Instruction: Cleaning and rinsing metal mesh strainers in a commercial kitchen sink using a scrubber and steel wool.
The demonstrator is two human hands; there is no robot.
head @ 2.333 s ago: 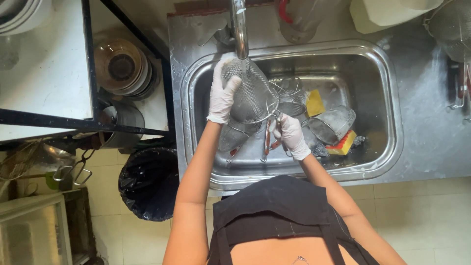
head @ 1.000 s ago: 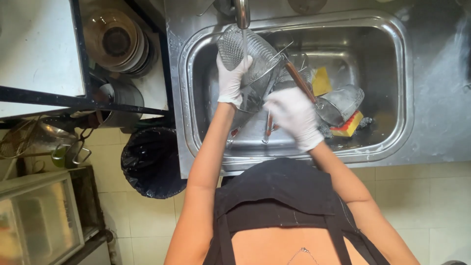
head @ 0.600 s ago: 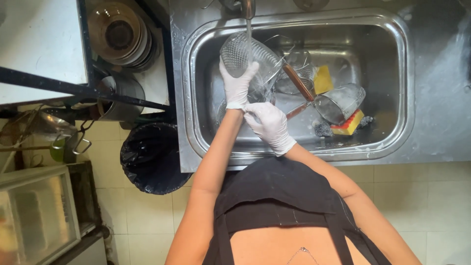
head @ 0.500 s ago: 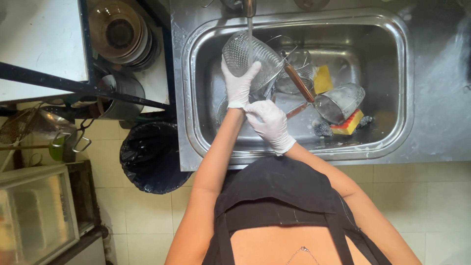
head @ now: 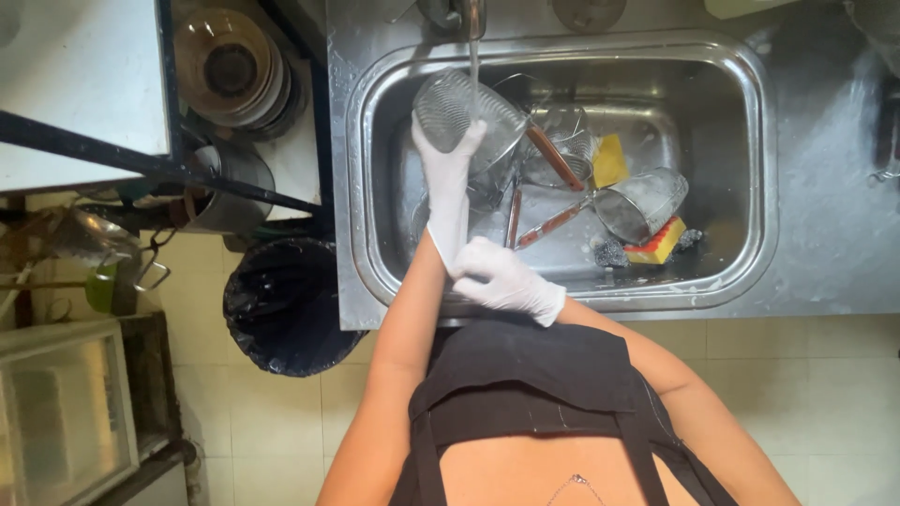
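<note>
My left hand (head: 448, 167), in a white glove, is held up in the steel sink (head: 761, 187) and grips a round wire-mesh strainer (head: 466, 114) under a thin stream of water from the tap (head: 466, 13). My right hand (head: 506, 279), also gloved, lies across my left forearm at the near sink rim, with its fingers closed on the cuff of the left glove. The strainer's wooden handle (head: 551, 155) points right and down into the sink.
In the sink lie more mesh strainers (head: 639, 201) with wooden handles, yellow sponges (head: 609, 159) and steel wool (head: 609, 253). A black-lined bin (head: 286, 305) stands on the floor at left. Stacked bowls (head: 230, 70) sit on a shelf beside a white counter (head: 75, 84).
My right hand has left the strainer's handle and come back to my left wrist, where it now grips the glove cuff. My left hand keeps the strainer under the tap.
</note>
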